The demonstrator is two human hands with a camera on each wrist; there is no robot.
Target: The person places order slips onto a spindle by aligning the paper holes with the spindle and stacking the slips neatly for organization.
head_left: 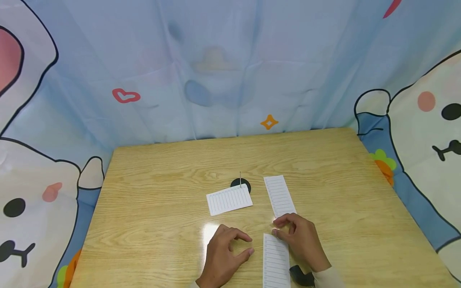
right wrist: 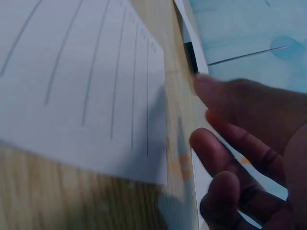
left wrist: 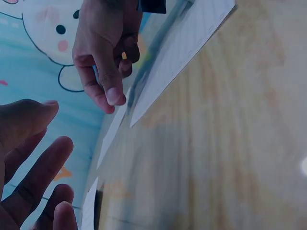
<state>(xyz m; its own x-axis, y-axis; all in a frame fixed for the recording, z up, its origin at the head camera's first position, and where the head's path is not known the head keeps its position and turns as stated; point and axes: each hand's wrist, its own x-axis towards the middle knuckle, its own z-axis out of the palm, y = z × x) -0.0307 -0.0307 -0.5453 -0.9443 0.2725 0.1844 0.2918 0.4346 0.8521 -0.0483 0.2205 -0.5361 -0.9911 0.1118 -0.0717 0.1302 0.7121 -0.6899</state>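
A paper spike (head_left: pixel 240 180) with a round black base stands mid-table. A lined checklist slip (head_left: pixel 228 201) covers the base's front part, and the spike meets it near its upper right edge; whether it is pierced I cannot tell. A second lined slip (head_left: pixel 279 195) lies to the right. A third slip (head_left: pixel 275 262) lies nearer, below my right hand (head_left: pixel 301 240). That hand hovers between these two slips, thumb and fingers apart, nothing held, as the right wrist view shows. My left hand (head_left: pixel 224 256) is left of the near slip, fingers loosely bent and holding nothing.
The wooden table (head_left: pixel 162 180) reaches back to a light blue curtain (head_left: pixel 216 80) printed with cartoon animals. A black wrist-worn device (head_left: pixel 301 276) sits at the right wrist, beside the near slip.
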